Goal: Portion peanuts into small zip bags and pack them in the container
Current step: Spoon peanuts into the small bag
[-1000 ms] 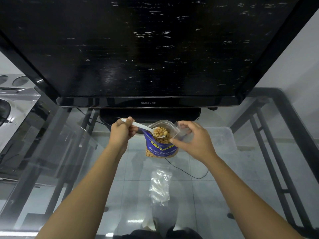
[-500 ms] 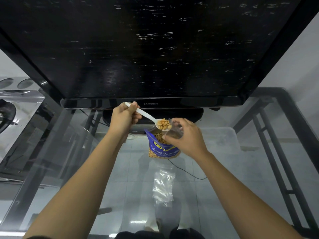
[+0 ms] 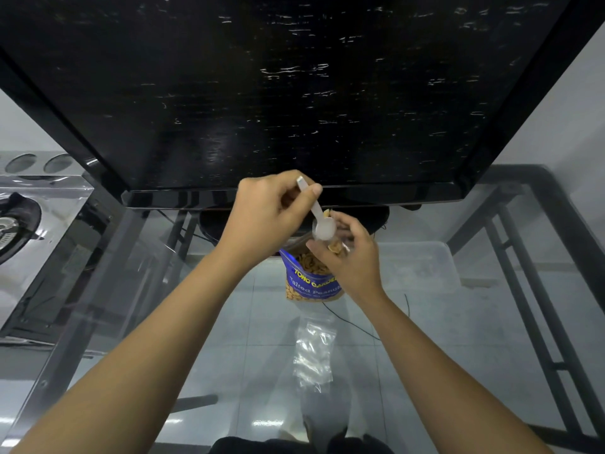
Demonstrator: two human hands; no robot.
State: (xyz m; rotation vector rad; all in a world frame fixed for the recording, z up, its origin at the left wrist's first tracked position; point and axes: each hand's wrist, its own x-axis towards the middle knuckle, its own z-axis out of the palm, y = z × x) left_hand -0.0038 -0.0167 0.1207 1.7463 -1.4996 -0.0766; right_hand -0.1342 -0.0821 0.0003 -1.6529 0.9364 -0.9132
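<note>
My left hand (image 3: 266, 213) grips the handle of a white plastic spoon (image 3: 322, 224), which is tipped bowl-down over my right hand (image 3: 352, 257). My right hand pinches a small clear zip bag (image 3: 339, 249) with a few peanuts showing in its mouth. Just below stands the open blue peanut pouch (image 3: 311, 280) on the glass table, full of peanuts. A stack of empty clear zip bags (image 3: 314, 355) lies nearer to me on the glass. A clear plastic container (image 3: 422, 270) sits to the right of the pouch.
A large black TV (image 3: 294, 93) on its stand (image 3: 294, 221) fills the back of the glass table (image 3: 491, 322). A shiny metal appliance (image 3: 29, 224) is at the left. The table's black metal frame (image 3: 556, 257) runs along the right side.
My left hand lifted the spoonful of peanuts out of the pouch, swung right and tipped the spoon bowl-down over the small bag in my right hand.
</note>
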